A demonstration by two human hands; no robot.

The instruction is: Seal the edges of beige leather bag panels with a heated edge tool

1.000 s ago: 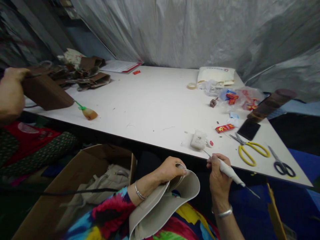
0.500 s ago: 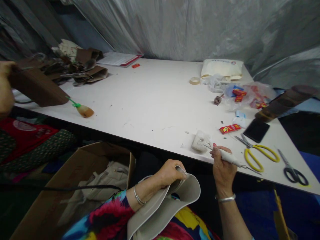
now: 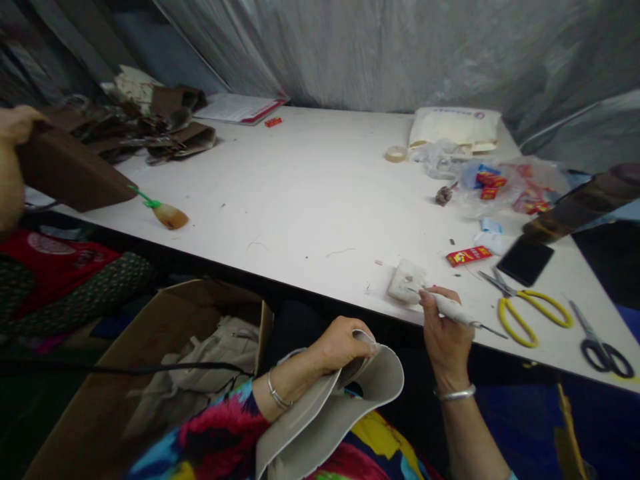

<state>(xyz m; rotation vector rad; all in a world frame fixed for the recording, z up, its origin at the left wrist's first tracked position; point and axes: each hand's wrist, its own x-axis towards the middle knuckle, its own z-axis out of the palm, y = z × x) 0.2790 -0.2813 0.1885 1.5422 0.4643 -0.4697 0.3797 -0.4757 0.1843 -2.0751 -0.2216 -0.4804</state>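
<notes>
My left hand (image 3: 345, 343) grips the upper edge of a light grey, soft, bag-like piece (image 3: 387, 377) that lies open and curved across my lap. Its fingers are closed on the rim, the thumb partly inside. Over the front edge of the table, my right hand (image 3: 447, 337) is wrapped round a white-handled tool (image 3: 453, 310) with a thin metal tip and a thin wire-like end at the back. That tip points at a whitish, worn block (image 3: 406, 281) and appears to touch it; I cannot tell how firmly.
Yellow-handled scissors (image 3: 543, 307), black-handled scissors (image 3: 603, 353), a phone (image 3: 526, 260) and a red box (image 3: 469, 256) lie at the right. A cardboard box (image 3: 145, 347) with grey pieces stands below. At left, another person's hand (image 3: 17, 127) holds a brown bag (image 3: 75, 167) near a glue bottle (image 3: 170, 215).
The view has shifted slightly, so the table things appear a little further right. My right hand has moved slightly left relative to the block; my left hand keeps its grip.
</notes>
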